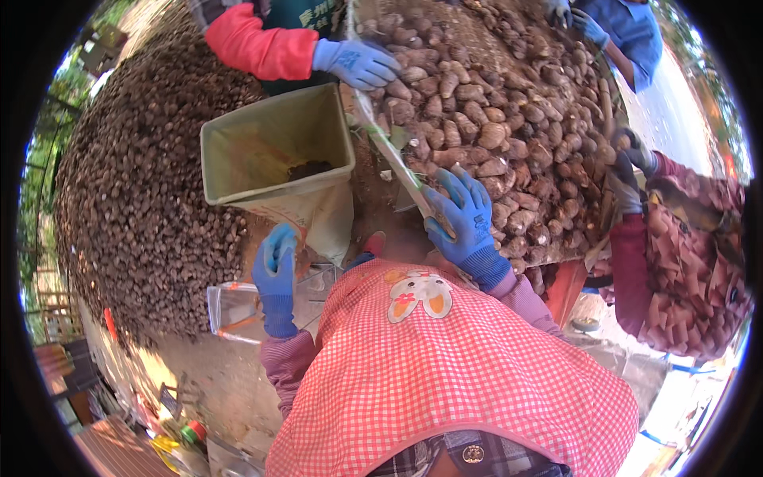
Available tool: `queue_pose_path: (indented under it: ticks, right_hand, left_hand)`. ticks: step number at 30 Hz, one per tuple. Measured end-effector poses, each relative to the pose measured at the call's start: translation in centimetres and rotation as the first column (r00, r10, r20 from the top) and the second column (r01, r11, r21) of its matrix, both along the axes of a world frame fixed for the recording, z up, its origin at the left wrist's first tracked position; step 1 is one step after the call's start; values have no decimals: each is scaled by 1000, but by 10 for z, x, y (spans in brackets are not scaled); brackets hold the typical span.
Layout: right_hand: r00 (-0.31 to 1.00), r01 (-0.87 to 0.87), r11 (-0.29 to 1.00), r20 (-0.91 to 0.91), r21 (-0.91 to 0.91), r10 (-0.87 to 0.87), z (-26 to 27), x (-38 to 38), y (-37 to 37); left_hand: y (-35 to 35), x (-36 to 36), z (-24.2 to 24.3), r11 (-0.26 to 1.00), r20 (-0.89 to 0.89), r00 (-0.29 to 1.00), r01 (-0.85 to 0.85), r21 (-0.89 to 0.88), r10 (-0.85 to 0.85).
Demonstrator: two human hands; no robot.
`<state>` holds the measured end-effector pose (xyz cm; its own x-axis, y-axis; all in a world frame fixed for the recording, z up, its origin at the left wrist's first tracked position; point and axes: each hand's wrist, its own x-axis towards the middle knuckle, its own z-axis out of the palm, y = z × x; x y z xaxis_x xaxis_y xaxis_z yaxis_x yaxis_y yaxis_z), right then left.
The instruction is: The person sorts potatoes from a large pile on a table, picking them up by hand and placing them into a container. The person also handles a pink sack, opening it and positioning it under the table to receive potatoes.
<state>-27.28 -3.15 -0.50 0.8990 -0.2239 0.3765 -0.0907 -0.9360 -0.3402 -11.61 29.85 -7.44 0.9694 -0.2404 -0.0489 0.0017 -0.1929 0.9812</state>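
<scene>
My left hand, in a blue coated glove, is held over the ground below a rectangular greenish bin. Its fingers are curled, and whether anything lies between them cannot be made out. In a matching glove, my right hand rests at the rim of a sorting table, by the near end of its pale edge strip. Its fingers are spread beside brown taro corms heaped on the table. Some dark material lies at the bottom of the bin.
A large heap of small dark corms fills the left. A co-worker's gloved hand rests on the table's edge strip beyond the bin. Other workers' gloved hands are at the table's right side and far corner. A clear plastic crate stands near my left hand.
</scene>
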Motion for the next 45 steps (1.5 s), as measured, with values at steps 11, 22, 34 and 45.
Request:
queue_pose_path:
  ticks: [11,22,34,45]
  right_hand:
    - [411,579,373,136,725,-901,-50,-186,15]
    - [311,23,-118,-119,993,-943,-98,-231,47]
    - [334,-30,-192,-171,981,-927,-96,-208,24]
    - [340,-43,-151,-127,988,-932,-97,-197,12]
  left_hand:
    - [-296,21,79,379,351,154,492,784,-924]
    - [-314,-13,77,189,67,193,732,654,-979]
    - [-415,12,82,37,52,-93,160,986,-994]
    - [-305,64,73,241,-209,135,300,-923,-968]
